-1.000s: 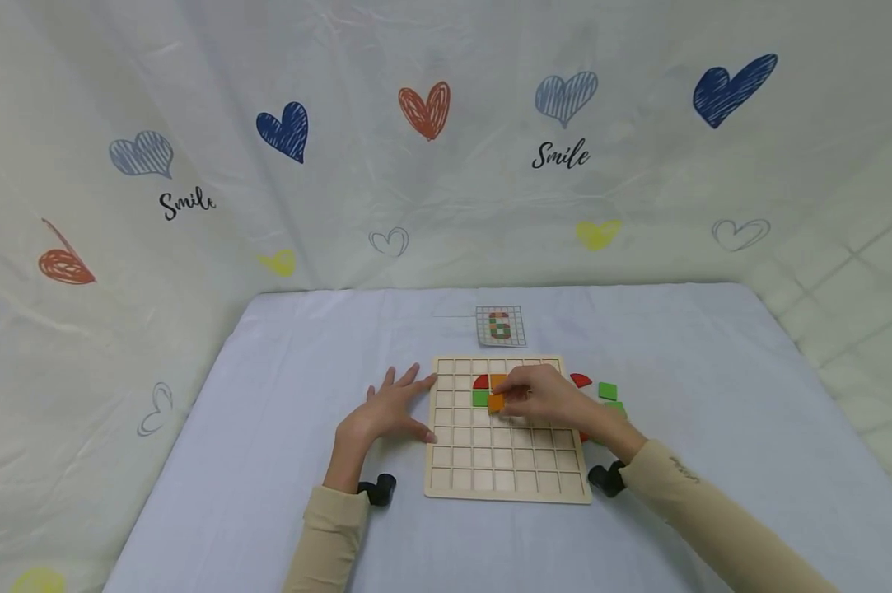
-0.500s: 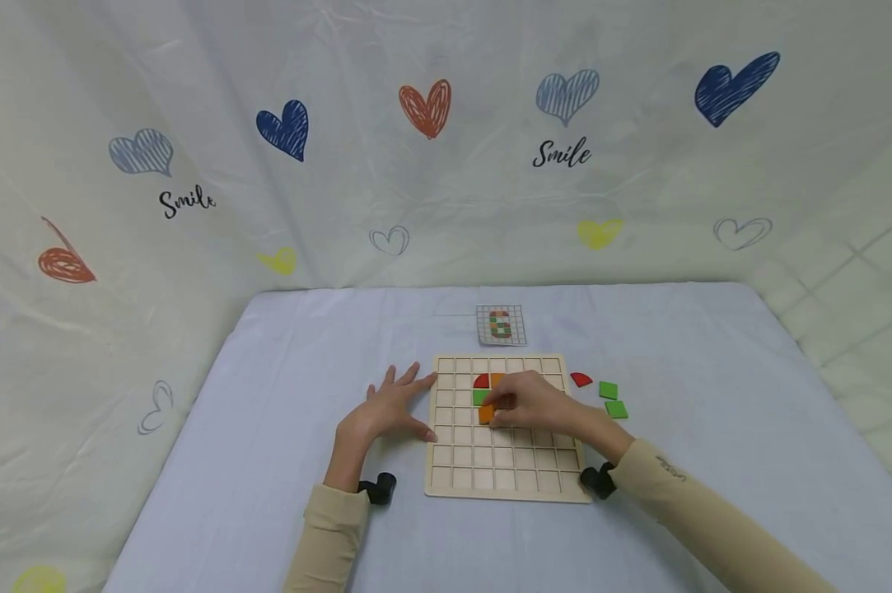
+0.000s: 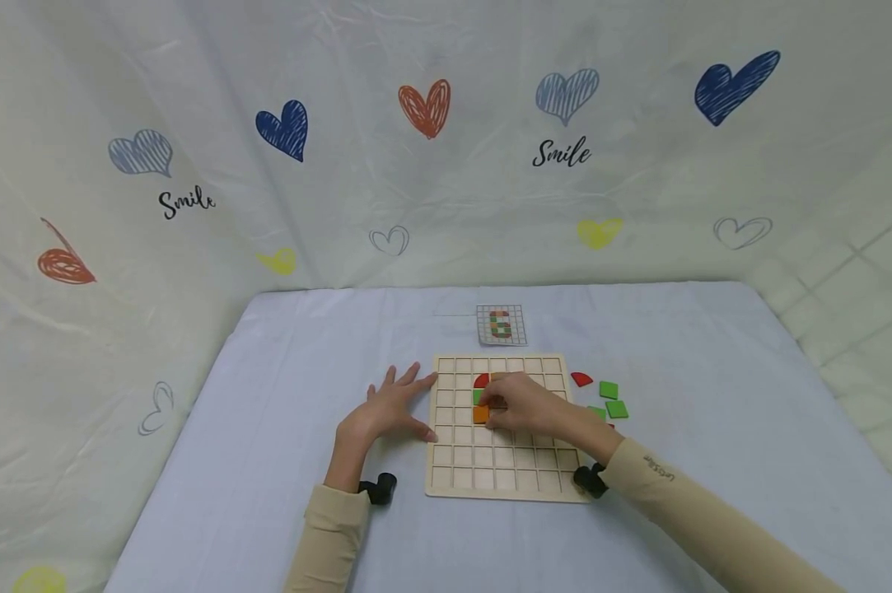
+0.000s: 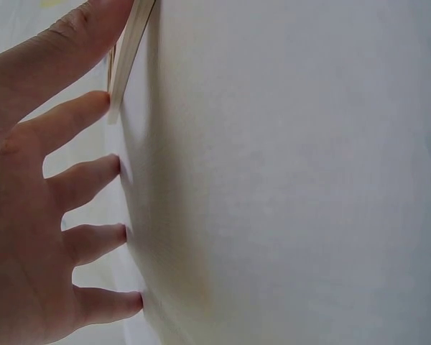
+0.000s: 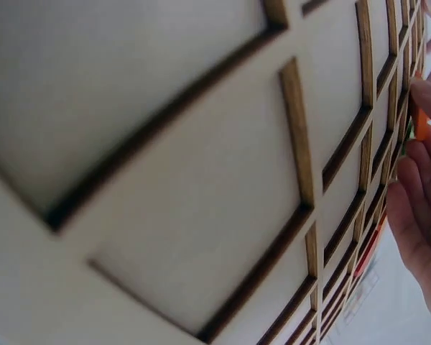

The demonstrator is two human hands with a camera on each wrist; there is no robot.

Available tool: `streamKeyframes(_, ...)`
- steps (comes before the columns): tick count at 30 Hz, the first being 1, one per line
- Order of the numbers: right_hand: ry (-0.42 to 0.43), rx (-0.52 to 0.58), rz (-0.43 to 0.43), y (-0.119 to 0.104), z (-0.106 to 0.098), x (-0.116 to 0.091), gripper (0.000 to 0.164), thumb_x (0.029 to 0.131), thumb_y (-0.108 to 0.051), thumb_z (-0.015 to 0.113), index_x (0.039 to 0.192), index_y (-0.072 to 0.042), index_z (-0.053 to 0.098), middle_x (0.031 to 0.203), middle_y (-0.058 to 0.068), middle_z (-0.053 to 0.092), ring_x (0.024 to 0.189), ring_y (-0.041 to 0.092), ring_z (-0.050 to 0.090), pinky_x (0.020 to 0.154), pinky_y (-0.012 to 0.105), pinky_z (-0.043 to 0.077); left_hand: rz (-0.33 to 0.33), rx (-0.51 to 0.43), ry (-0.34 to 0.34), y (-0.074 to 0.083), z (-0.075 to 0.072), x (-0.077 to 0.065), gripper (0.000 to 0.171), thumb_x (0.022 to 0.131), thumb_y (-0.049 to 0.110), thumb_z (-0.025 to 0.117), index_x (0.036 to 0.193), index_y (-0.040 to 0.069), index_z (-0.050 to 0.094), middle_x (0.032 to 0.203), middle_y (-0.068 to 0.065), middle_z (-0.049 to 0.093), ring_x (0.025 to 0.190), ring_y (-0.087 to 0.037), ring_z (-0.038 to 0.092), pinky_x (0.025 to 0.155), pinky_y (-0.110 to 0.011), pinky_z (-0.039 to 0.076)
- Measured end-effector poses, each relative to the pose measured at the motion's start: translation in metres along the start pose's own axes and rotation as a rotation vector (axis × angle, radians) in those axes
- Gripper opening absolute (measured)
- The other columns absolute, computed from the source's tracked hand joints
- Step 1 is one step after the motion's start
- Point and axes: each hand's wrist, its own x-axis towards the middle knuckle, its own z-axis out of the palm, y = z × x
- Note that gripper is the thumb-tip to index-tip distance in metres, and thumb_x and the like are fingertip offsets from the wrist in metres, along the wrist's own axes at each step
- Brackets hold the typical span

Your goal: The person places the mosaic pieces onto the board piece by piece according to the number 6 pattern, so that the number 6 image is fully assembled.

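In the head view my right hand [image 3: 530, 405] is over the wooden grid board [image 3: 493, 480], its thumb and fingers pinching an orange square tile [image 3: 481, 414]. That tile lies at a cell just below a green square tile [image 3: 478, 397]; the right wrist view shows its orange edge [image 5: 420, 121] between the fingers. A red quarter-round tile [image 3: 482, 380] sits above the green one, and a further orange tile beside it is mostly hidden by the hand. With fingers spread, my left hand [image 3: 386, 412] rests beside the board, thumb and index fingertip touching its left edge.
Behind the board lies a small pattern card [image 3: 501, 325] with a coloured figure on a grid. To the board's right are a loose red quarter-round tile [image 3: 582, 379] and several green square tiles [image 3: 609, 390], some partly covered by the right forearm. White cloth [image 3: 327, 346] covers the table.
My right hand has moved a little left and toward me, bringing the orange tile from beside the green tile to the cell below it. The left hand has stayed still.
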Motion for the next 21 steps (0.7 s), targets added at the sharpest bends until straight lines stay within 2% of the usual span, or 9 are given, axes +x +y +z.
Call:
streamKeyframes(6, 0.005, -0.034, -0.032, -0.002, -0.002, -0.001, 0.019, 0.085, -0.008, 0.083, 0.103, -0.005, 0.078, 0.098, 0.002, 0.069, 0.084, 0.010, 0.058, 0.078, 0.025, 0.055, 0.002, -0.004, 0.000, 0.000, 0.000, 0.000, 0.102, 0.073, 0.037, 0.093, 0.160, 0.028, 0.040, 0.173, -0.007, 0.017, 0.159, -0.044, 0.000, 0.122, -0.073, 0.004)
streamKeyframes(12, 0.028, -0.012, -0.049, 0.002, -0.008, -0.006, 0.016, 0.085, -0.001, 0.078, 0.101, -0.004, 0.078, 0.091, 0.002, 0.068, 0.080, 0.009, 0.055, 0.071, 0.022, 0.051, 0.004, -0.008, 0.003, 0.001, 0.000, 0.000, 0.103, 0.072, 0.036, 0.094, 0.160, 0.028, 0.041, 0.173, -0.008, 0.018, 0.159, -0.044, 0.000, 0.122, -0.073, 0.004)
streamKeyframes(16, 0.041, -0.004, -0.022, 0.005, -0.014, -0.011, 0.015, 0.085, -0.001, 0.077, 0.100, -0.003, 0.078, 0.087, 0.001, 0.066, 0.076, 0.009, 0.052, 0.067, 0.022, 0.048, 0.004, -0.008, 0.007, 0.000, 0.000, 0.000, 0.103, 0.072, 0.036, 0.094, 0.160, 0.027, 0.040, 0.173, -0.008, 0.018, 0.159, -0.044, 0.000, 0.122, -0.073, 0.004)
streamKeyframes(21, 0.075, -0.006, 0.036, 0.012, -0.023, -0.019, 0.015, 0.087, 0.000, 0.073, 0.101, -0.004, 0.078, 0.093, 0.002, 0.070, 0.080, 0.011, 0.056, 0.071, 0.024, 0.052, 0.003, -0.013, 0.011, 0.000, 0.000, 0.000, 0.103, 0.072, 0.036, 0.094, 0.160, 0.027, 0.040, 0.173, -0.007, 0.017, 0.159, -0.044, 0.000, 0.122, -0.073, 0.004)
